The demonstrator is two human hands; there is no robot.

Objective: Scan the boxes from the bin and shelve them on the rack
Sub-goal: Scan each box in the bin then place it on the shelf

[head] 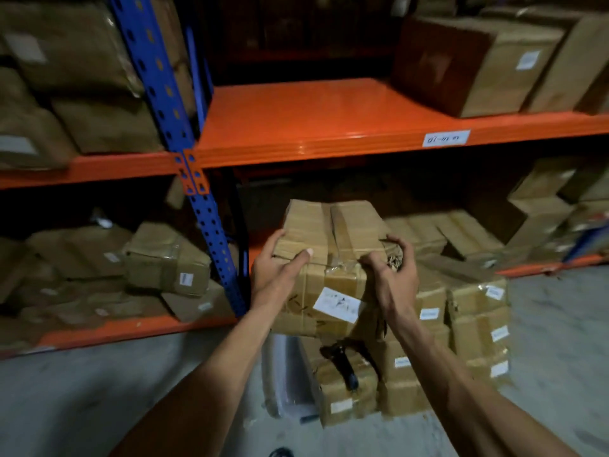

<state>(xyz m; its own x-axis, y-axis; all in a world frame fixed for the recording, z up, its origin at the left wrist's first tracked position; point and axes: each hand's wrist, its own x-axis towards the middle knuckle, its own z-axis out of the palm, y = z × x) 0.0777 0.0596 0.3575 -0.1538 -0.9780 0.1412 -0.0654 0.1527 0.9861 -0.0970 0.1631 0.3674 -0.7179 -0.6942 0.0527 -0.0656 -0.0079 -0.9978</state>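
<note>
Left hand [280,265]: fingers curled over the near left top edge of the box [329,258], thumb lying along the top; gripping. Right hand [392,268]: fingers curled over the near right top corner, clamped on the same box, where the wrapping looks torn. The box lies between the two hands, held up in front of the rack [329,127]; its far end points to 12 o'clock toward the lower shelf opening. White label [337,305] on the near face, at 6 o'clock from the hands; print unreadable.

Directly below the box, at 6 o'clock: a stack of taped brown boxes [461,324] on the floor [99,390], with a dark handheld object [342,364] resting on one; cannot tell what it is. At 12 o'clock: orange upper shelf, bare in the middle, a shelf tag [445,138] on its front edge. At 10 o'clock: blue upright [171,117]. Brown parcels fill the shelves at 9 and 3 o'clock.
</note>
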